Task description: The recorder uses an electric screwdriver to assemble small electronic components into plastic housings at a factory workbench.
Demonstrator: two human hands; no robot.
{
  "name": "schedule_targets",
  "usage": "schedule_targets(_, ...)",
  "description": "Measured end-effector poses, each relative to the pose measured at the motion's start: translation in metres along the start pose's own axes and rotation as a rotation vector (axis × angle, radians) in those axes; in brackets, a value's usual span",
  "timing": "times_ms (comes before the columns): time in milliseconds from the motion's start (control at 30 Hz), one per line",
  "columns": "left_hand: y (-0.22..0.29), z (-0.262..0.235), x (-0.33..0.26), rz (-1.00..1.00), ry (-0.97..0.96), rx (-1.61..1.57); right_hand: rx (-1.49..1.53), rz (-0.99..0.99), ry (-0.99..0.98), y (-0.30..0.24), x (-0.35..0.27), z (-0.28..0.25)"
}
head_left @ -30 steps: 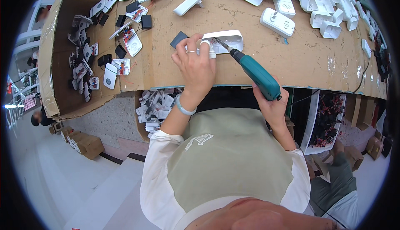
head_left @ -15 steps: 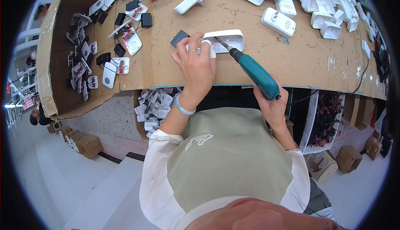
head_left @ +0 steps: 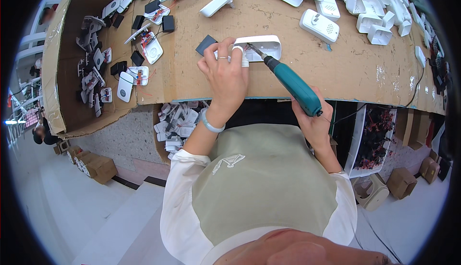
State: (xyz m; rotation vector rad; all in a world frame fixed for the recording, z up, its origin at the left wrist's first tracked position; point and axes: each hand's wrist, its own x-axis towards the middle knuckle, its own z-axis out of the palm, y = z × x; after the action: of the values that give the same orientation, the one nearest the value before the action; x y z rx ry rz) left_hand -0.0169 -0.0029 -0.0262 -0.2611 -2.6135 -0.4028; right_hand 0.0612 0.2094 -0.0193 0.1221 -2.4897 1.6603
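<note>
My left hand [head_left: 226, 75] grips the left end of a white plastic housing [head_left: 271, 49], which rests on its side on the cardboard-covered table with its hollow toward me. Wrapped round the teal electric screwdriver [head_left: 297, 86], my right hand [head_left: 313, 116] keeps the tool slanted up to the left. Its bit reaches into the left part of the housing, near my left fingertips; the exact contact point is too small to make out. Beside my left fingers lies a dark grey block [head_left: 206, 44]. Some wire shows inside the housing, mostly hidden by my fingers.
Many white housings [head_left: 374, 8] are heaped at the back right, and one closed white unit [head_left: 319, 26] lies nearer. At left, white covers with wires and black blocks [head_left: 152, 49] lie by a cardboard box [head_left: 57, 63]. Below the table edge stands a bin of white parts [head_left: 177, 123].
Very little differs. The housing, both hands and the screwdriver keep almost the same places, the screwdriver shifted only very slightly.
</note>
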Motion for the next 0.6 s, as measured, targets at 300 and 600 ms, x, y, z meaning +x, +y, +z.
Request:
schedule_targets(300,-0.0009,0.0002,-0.001,0.002,0.004,0.004,-0.022,0.022,0.002,-0.0028,-0.0021,-0.0022)
schedule_targets(600,-0.0012,0.0015,-0.0008,0.004,0.003,0.007,-0.04,0.019,-0.007,-0.0026,-0.001,-0.0022)
